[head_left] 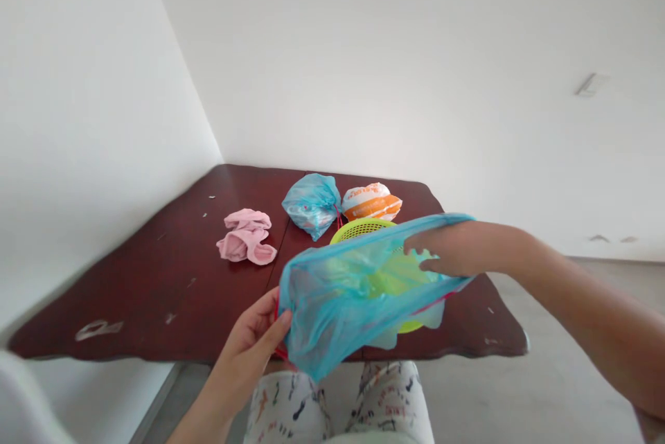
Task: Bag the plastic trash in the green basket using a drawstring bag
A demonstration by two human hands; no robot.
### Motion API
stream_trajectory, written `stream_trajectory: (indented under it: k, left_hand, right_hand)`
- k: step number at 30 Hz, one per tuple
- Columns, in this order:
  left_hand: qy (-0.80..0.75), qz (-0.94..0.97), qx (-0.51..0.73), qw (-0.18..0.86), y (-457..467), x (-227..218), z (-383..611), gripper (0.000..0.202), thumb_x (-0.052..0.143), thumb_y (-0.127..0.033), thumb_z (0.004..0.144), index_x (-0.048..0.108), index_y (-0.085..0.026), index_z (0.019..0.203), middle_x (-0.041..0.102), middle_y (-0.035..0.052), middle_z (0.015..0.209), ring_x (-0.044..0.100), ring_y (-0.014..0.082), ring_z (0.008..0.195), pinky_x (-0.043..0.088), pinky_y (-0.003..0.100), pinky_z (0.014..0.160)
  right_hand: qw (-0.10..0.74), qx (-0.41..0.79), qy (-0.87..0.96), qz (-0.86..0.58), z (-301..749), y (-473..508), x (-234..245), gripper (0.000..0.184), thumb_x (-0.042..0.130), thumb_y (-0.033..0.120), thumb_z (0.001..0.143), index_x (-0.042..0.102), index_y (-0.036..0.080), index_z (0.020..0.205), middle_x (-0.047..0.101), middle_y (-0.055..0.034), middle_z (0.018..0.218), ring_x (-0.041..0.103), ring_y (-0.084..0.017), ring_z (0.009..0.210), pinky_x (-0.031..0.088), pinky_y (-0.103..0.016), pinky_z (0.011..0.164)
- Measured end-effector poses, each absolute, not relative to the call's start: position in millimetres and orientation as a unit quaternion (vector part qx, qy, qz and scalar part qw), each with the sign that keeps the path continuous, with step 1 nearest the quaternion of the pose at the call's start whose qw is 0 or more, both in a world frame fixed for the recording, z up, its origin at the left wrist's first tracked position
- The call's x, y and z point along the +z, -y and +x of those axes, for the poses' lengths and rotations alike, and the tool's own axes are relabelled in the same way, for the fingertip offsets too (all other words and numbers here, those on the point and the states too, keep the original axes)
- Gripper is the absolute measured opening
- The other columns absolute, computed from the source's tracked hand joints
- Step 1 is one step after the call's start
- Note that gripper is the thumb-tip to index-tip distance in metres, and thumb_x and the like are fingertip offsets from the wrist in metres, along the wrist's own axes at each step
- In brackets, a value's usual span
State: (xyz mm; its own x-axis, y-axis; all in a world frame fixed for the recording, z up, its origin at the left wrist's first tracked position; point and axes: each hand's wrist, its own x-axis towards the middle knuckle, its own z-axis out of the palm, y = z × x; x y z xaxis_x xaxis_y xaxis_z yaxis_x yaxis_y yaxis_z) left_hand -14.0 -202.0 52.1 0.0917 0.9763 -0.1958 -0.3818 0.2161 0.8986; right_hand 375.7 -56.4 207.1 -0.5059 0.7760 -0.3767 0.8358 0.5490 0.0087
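A translucent blue plastic bag (325, 298) with a red drawstring (436, 304) is stretched sideways between my hands, its mouth gaping. My left hand (257, 326) pinches the bag's rim at the left, thumb on the outside. Inside the mouth at the right is my right hand (454, 250), its fingers spread and partly behind the thin plastic. Below and behind the bag is a yellow-green basket (364, 226) with a perforated wall. The bag hides most of the basket, and its contents cannot be made out.
Behind the basket sit a filled, tied blue bag (312, 203) and a white-and-orange plastic bag (373, 203). Crumpled pink cloth (245, 242) lies to the left on the dark red table (171, 278). White walls border the table's left and back.
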Motion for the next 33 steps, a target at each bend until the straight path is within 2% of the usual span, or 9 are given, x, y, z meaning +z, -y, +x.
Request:
stream_trajectory:
  k: [4, 6, 8, 14, 19, 22, 26, 29, 33]
  left_hand:
    - [-0.430, 0.412, 0.454, 0.662, 188, 50, 3, 0.059, 0.097, -0.076, 0.095, 0.075, -0.023, 0.105, 0.074, -0.0019, 0.075, 0.068, 0.0144, 0.058, 0.059, 0.022, 0.055]
    - [-0.423, 0.450, 0.436, 0.654, 181, 48, 12, 0.061, 0.092, -0.081, 0.097, 0.074, -0.023, 0.104, 0.073, -0.0011, 0.077, 0.067, 0.0147, 0.061, 0.057, 0.022, 0.057]
    - [-0.413, 0.492, 0.428, 0.636, 175, 45, 19, 0.061, 0.086, -0.082, 0.101, 0.072, -0.023, 0.101, 0.074, 0.0007, 0.080, 0.066, 0.0153, 0.066, 0.057, 0.023, 0.061]
    - [-0.461, 0.549, 0.446, 0.536, 164, 43, 29, 0.057, 0.078, -0.079, 0.109, 0.075, -0.023, 0.104, 0.073, 0.0022, 0.084, 0.064, 0.0182, 0.073, 0.051, 0.025, 0.066]
    - [-0.477, 0.537, 0.521, 0.461, 134, 49, 34, 0.060, 0.085, -0.081, 0.102, 0.075, -0.022, 0.101, 0.074, 0.0025, 0.085, 0.067, 0.0212, 0.079, 0.054, 0.028, 0.071]
    - [-0.467, 0.543, 0.539, 0.442, 111, 48, 37, 0.059, 0.087, -0.077, 0.100, 0.072, -0.021, 0.089, 0.067, 0.0001, 0.078, 0.058, 0.0182, 0.074, 0.047, 0.027, 0.069]
    - [-0.461, 0.526, 0.560, 0.444, 88, 38, 38, 0.052, 0.091, -0.064, 0.098, 0.068, -0.021, 0.081, 0.060, -0.0020, 0.073, 0.051, 0.0160, 0.071, 0.042, 0.027, 0.068]
    - [-0.453, 0.484, 0.575, 0.480, 76, 27, 42, 0.049, 0.093, -0.061, 0.095, 0.068, -0.021, 0.085, 0.061, -0.0026, 0.075, 0.051, 0.0156, 0.071, 0.041, 0.026, 0.068]
    - [-0.437, 0.430, 0.593, 0.522, 62, 16, 49, 0.050, 0.100, -0.058, 0.088, 0.068, -0.020, 0.089, 0.061, -0.0039, 0.079, 0.051, 0.0143, 0.073, 0.041, 0.025, 0.068]
  right_hand:
    - [0.109, -0.239, -0.822, 0.504, 423, 73, 219, 0.031, 0.071, 0.042, 0.105, 0.095, 0.035, 0.122, 0.092, -0.0056, 0.122, 0.087, -0.031, 0.111, 0.070, -0.044, 0.106]
    - [0.102, -0.351, -0.794, 0.485, 440, 83, 207, 0.036, 0.065, 0.055, 0.108, 0.096, 0.036, 0.113, 0.092, -0.0033, 0.112, 0.087, -0.030, 0.107, 0.071, -0.041, 0.101]
    - [0.087, -0.404, -0.781, 0.469, 453, 96, 188, 0.043, 0.061, 0.059, 0.110, 0.097, 0.037, 0.117, 0.092, -0.0035, 0.110, 0.087, -0.031, 0.106, 0.071, -0.041, 0.098]
    - [-0.014, -0.332, -0.782, 0.527, 469, 141, 116, 0.029, 0.076, 0.045, 0.101, 0.096, 0.037, 0.120, 0.094, -0.0084, 0.124, 0.088, -0.037, 0.115, 0.068, -0.046, 0.104]
    - [-0.180, -0.331, -0.758, 0.532, 471, 134, 68, 0.034, 0.057, 0.046, 0.115, 0.084, 0.029, 0.104, 0.091, -0.0084, 0.108, 0.085, -0.032, 0.102, 0.067, -0.044, 0.096]
    - [-0.284, -0.333, -0.692, 0.575, 471, 118, 39, 0.039, 0.054, 0.056, 0.116, 0.080, 0.028, 0.113, 0.092, -0.0099, 0.108, 0.087, -0.034, 0.097, 0.069, -0.045, 0.089]
    - [-0.361, -0.274, -0.628, 0.633, 458, 105, 18, 0.054, 0.056, 0.063, 0.111, 0.078, 0.023, 0.141, 0.093, -0.0151, 0.115, 0.090, -0.038, 0.088, 0.071, -0.050, 0.085]
    - [-0.371, -0.294, -0.602, 0.643, 443, 103, 19, 0.067, 0.053, 0.066, 0.114, 0.071, 0.020, 0.158, 0.092, -0.0144, 0.106, 0.087, -0.036, 0.071, 0.072, -0.050, 0.076]
    - [-0.361, -0.332, -0.574, 0.656, 424, 95, 29, 0.080, 0.055, 0.075, 0.112, 0.065, 0.022, 0.170, 0.087, -0.0104, 0.092, 0.078, -0.032, 0.054, 0.065, -0.045, 0.054]
